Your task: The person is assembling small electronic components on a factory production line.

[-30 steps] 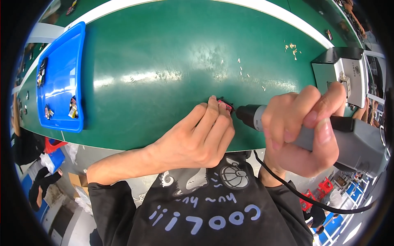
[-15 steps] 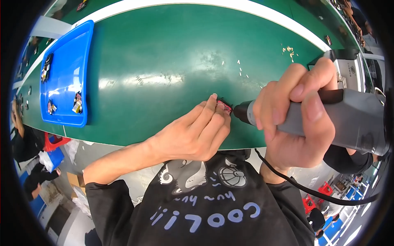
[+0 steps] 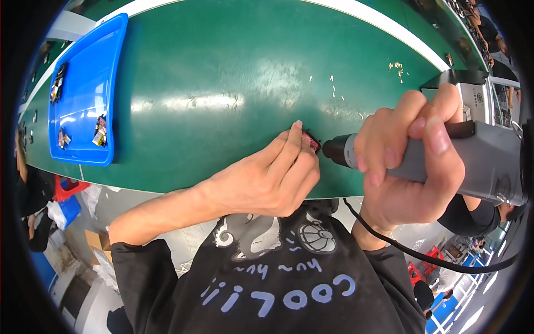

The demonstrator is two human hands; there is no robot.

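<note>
My left hand (image 3: pixel 267 175) is closed over a small red and black part (image 3: pixel 312 142), pinning it to the green table (image 3: pixel 194 61); most of the part is under the fingers. My right hand (image 3: pixel 409 150) grips a grey electric screwdriver (image 3: pixel 478 158) with a black nose. The tool lies nearly level, its tip pointing left at the part's right end. Whether the tip touches the part I cannot tell. A black cable (image 3: pixel 434 260) loops below my right hand.
A blue tray (image 3: pixel 118 67) with several small assemblies (image 3: pixel 100 131) stands at the left. Several small pale pins (image 3: pixel 334 88) lie past my hands, and a brass-coloured pile (image 3: pixel 397 68) farther right. Behind the screwdriver is a black and white box (image 3: pixel 473 97). Other people sit around the edges.
The whole view has shifted slightly. Both hands keep nearly the same pose, the left still on the part and the screwdriver still pointing at it.
</note>
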